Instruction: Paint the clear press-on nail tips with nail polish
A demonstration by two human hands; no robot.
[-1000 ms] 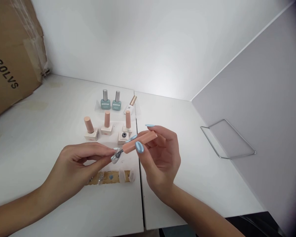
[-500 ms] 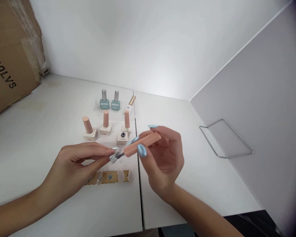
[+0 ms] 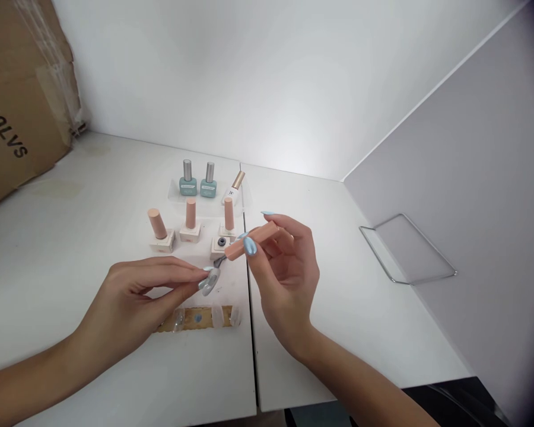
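Observation:
Between thumb and fingertips, my left hand [image 3: 133,299] pinches a false nail tip [image 3: 211,282], which looks greyish and glossy. My right hand [image 3: 289,276] is closed around the peach cap of a nail polish brush [image 3: 251,240]. The grey-coated bristles point down-left and sit at the upper edge of the nail tip; whether they touch it I cannot tell. Behind the brush stands an uncapped white polish bottle [image 3: 221,248] with a dark neck. Below my left fingers lies a tan strip [image 3: 204,318] carrying several clear nail tips and a bluish spot.
Three peach-capped bottles [image 3: 190,220] stand behind my hands. Farther back, a clear tray [image 3: 196,204] holds two teal bottles [image 3: 187,185] and a tilted white bottle with a gold cap [image 3: 238,179]. A cardboard box [image 3: 22,101] is at left, a wire frame [image 3: 403,281] at right.
My right hand has moved up and slightly left, drawing the brush from the middle of the nail tip to its upper edge. My left hand stays nearly still.

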